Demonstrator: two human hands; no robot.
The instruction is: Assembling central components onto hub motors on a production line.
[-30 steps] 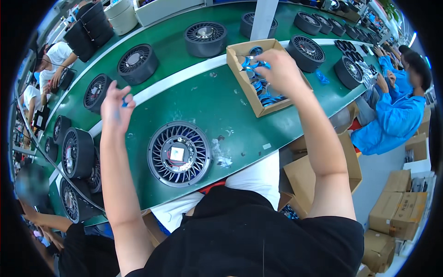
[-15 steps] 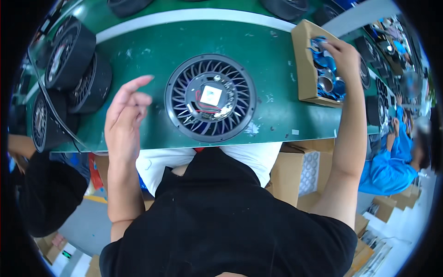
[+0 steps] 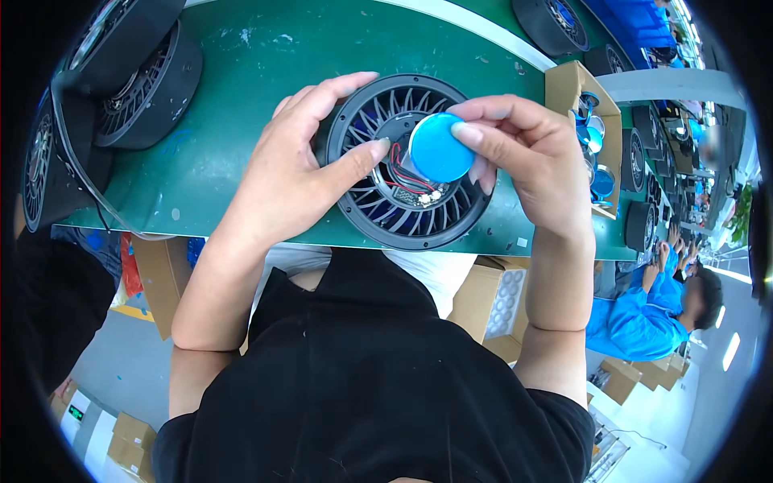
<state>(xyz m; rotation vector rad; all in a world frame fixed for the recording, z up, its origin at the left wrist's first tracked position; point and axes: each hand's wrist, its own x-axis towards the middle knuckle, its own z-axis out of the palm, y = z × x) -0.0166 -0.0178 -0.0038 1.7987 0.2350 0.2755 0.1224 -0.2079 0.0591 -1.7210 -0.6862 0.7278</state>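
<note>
A black spoked wheel (image 3: pixel 362 211) lies flat on the green table in front of me. Red wires (image 3: pixel 394 167) and a small circuit board show in its open hub. My right hand (image 3: pixel 523 149) pinches a round blue cap (image 3: pixel 442 148) by its edge, tilted over the hub and covering part of it. On the wheel's left side rests my left hand (image 3: pixel 302 165), thumb and fingers spread, the fingers near the far rim and the thumb tip close to the wires. It holds nothing.
A cardboard box (image 3: pixel 616 153) of blue and silver caps stands right of the wheel. Stacked black wheels (image 3: pixel 153 88) and a grey cable (image 3: pixel 84 173) are at the left. Another wheel (image 3: pixel 551 24) sits at the back. A person in blue (image 3: pixel 644 318) works at the right.
My right hand has come from the cardboard box to the wheel with a blue cap. My left hand has moved right onto the wheel. The white square over the hub no longer shows.
</note>
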